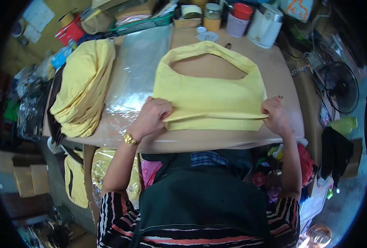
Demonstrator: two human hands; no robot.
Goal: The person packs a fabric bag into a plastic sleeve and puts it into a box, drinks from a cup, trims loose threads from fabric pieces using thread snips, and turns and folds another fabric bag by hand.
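Observation:
A yellow halter top (pixel 210 97) lies spread on the table in front of me, its neck opening toward the far side. My left hand (pixel 155 112) is closed on its left side near the lower band. On the opposite side, my right hand (pixel 276 115) grips the edge at about the same height. Between the two hands the cloth is drawn out, with a crease running across above the bottom band. Fingertips of both hands are partly hidden in the fabric.
A pile of yellow garments (pixel 86 87) lies at the left of the table (pixel 183 142), beside a stack of clear plastic bags (pixel 140 62). Along the back stand an electric kettle (pixel 266 25), a red-lidded container (pixel 238 20), a jar (pixel 212 17) and a green basket (pixel 142 25). A fan (pixel 341 87) is at right.

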